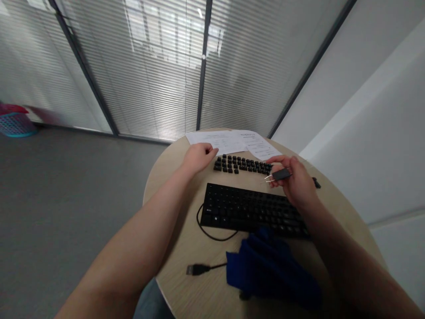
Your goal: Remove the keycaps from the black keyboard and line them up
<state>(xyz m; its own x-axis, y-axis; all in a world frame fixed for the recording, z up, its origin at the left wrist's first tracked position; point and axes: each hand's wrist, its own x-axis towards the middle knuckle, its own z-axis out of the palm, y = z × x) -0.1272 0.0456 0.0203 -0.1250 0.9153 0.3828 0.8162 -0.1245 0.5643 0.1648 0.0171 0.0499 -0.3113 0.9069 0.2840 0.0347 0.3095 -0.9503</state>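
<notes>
My right hand (pixel 296 179) holds a keycap puller (pixel 281 174) with a dark handle, its two thin wire prongs pointing left. The hand hovers at the right end of several rows of loose black keycaps (pixel 244 165). My left hand (pixel 199 158) is at the left end of those rows, its fingers curled and thumb pointing right; whatever may be in them is hidden. Closer to me lies a black keyboard (pixel 249 208), partly behind my right forearm.
A blue cloth (pixel 265 270) is bunched below the keyboard, over part of its cable. The USB plug (pixel 198 269) rests near the front edge of the round table (pixel 199 294). Printed papers (pixel 221 139) lie at the back. A basket (pixel 16 122) stands on the floor at left.
</notes>
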